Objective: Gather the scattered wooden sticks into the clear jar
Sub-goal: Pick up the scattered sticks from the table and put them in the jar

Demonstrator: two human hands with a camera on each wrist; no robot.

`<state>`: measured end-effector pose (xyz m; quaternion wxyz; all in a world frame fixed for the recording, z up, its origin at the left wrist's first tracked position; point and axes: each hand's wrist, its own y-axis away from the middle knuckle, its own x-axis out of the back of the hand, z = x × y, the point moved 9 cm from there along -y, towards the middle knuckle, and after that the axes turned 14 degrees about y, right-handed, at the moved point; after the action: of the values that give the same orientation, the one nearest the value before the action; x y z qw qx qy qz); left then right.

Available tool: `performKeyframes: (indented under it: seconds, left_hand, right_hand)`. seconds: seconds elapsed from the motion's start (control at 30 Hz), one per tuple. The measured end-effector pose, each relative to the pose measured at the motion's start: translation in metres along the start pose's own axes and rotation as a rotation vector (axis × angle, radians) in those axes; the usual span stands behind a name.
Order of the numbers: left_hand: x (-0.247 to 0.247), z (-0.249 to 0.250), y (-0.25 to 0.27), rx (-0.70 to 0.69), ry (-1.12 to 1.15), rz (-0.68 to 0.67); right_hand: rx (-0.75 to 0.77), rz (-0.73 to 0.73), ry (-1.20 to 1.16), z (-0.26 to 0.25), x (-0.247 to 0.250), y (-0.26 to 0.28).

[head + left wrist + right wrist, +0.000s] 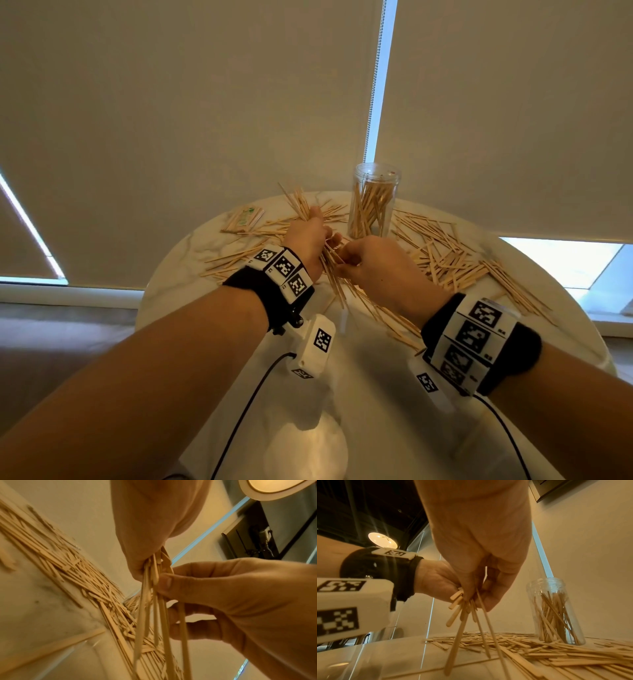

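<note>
Head view: left hand (306, 240) clamped round bundle of wooden sticks (330, 270) at frame centre; right hand (371, 263) pinching same bundle from right. Clear jar (373, 202) upright just above hands, part-filled. Loose sticks (452, 257) strewn over round marble table (178, 260), left and right of jar.

Left wrist view: right thumb and fingers (188, 585) curled on bundle, centre frame.

Right wrist view: bundle hanging splayed, ends uneven; jar at right.

Step, by judgement: squaring up handful. Next: align ends, lift, feed upright into jar mouth.
</note>
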<state>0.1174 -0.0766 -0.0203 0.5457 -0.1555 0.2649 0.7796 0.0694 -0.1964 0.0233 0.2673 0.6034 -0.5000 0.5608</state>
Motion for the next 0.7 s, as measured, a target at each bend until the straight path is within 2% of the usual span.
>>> performKeyframes:
  seconds: [0.17, 0.27, 0.4, 0.5, 0.63, 0.7]
  left_hand:
    - [0.002, 0.026, 0.003, -0.257, 0.016, -0.033]
    - [0.010, 0.049, 0.002, -0.341, 0.119, -0.002]
    - [0.031, 0.073, -0.009, -0.426, 0.186, 0.111]
    - [0.031, 0.067, -0.010, -0.375, 0.124, 0.040]
    - [0.002, 0.026, 0.011, -0.242, -0.330, -0.156]
    - [-0.017, 0.009, 0.019, -0.194, -0.303, -0.269]
  right_hand:
    - [-0.023, -0.038, 0.006, 0.006, 0.001, 0.000]
    - [-0.023, -0.082, 0.019, 0.011, -0.003, 0.004]
    - [-0.068, -0.058, 0.007, 0.029, 0.004, 0.006]
    - [-0.138, 0.007, -0.083, 0.043, 0.019, 0.002]
    - [-0.141, 0.108, -0.193, 0.038, 0.044, -0.012]
    - [-0.086, 0.134, -0.182, 0.027, 0.052, -0.017]
